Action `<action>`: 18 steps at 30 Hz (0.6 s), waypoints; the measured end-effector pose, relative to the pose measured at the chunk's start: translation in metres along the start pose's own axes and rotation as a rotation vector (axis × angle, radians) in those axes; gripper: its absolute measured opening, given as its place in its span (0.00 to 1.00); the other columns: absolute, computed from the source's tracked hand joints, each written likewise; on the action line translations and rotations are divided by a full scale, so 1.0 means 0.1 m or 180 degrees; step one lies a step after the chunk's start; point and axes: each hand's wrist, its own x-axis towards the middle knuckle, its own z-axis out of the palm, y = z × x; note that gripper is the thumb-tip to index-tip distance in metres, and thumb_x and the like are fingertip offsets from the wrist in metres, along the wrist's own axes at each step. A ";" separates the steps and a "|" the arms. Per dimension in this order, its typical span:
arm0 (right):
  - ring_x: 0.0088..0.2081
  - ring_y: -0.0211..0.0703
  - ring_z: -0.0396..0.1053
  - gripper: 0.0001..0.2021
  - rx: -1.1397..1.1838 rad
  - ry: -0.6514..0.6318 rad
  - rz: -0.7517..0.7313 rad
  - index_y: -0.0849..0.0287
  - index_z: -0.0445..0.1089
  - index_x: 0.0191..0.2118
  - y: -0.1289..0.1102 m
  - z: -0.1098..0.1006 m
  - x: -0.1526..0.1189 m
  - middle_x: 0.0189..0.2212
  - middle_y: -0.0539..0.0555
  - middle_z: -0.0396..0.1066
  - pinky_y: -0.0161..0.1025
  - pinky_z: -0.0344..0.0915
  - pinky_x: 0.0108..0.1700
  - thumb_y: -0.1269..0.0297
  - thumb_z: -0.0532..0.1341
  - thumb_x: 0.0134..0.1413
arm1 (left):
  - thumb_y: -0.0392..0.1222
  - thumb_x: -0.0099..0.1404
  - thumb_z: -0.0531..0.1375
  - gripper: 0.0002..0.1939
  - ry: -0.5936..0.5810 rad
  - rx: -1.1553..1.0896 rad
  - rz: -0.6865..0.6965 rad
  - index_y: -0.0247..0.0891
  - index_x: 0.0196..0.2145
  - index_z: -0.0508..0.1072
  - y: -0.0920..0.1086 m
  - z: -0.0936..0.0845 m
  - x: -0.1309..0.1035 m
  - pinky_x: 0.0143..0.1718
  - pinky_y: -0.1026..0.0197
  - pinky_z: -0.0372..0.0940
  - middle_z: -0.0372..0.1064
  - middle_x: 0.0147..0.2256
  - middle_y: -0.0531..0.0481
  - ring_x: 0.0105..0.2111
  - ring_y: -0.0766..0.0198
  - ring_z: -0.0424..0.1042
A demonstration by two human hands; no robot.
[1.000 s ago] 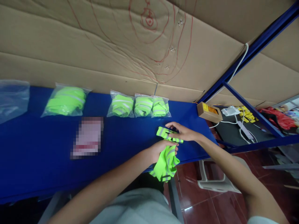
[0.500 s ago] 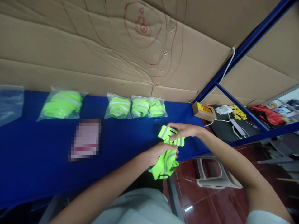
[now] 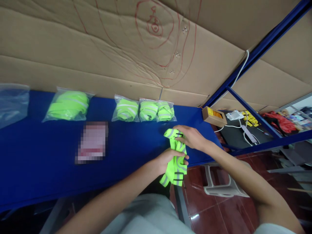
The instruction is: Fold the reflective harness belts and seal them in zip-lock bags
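Left hand [image 3: 165,160]: my fingers grasp the neon strap bundle [image 3: 179,169] about its middle. Right hand [image 3: 192,137]: my fingers hold its upper end, beside a short black strip. Bundle is off the surface, at the near edge of the counter [image 3: 48,156], toward its right end; lower folds hang loose below my left hand. Grey reflective stripes visible. Along the back: three small bagged bundles [image 3: 149,110] side by side, one larger bagged bundle [image 3: 69,105] further left. Cardboard box [image 3: 214,116] lies beyond my right hand.
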 end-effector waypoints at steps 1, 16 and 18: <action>0.49 0.50 0.73 0.17 -0.0119 0.0043 -0.0143 0.55 0.66 0.58 -0.01 0.06 -0.03 0.50 0.58 0.74 0.42 0.67 0.48 0.66 0.62 0.65 | 0.34 0.54 0.68 0.14 -0.0003 0.0040 0.0011 0.32 0.39 0.75 0.03 -0.02 0.02 0.33 0.55 0.73 0.77 0.36 0.42 0.29 0.58 0.77; 0.50 0.54 0.70 0.21 -0.0410 0.0417 -0.0220 0.58 0.62 0.65 0.00 0.33 -0.28 0.53 0.61 0.73 0.49 0.65 0.52 0.60 0.55 0.71 | 0.36 0.52 0.68 0.16 -0.0289 0.0299 0.0007 0.29 0.40 0.78 0.01 -0.04 -0.03 0.36 0.53 0.73 0.77 0.34 0.40 0.29 0.57 0.77; 0.49 0.54 0.70 0.20 -0.0569 0.0526 -0.0151 0.57 0.63 0.65 -0.03 0.39 -0.29 0.52 0.61 0.74 0.49 0.65 0.50 0.61 0.54 0.71 | 0.36 0.52 0.67 0.17 -0.0290 0.0261 -0.0013 0.28 0.40 0.79 0.01 -0.02 -0.06 0.39 0.54 0.73 0.78 0.38 0.37 0.35 0.55 0.79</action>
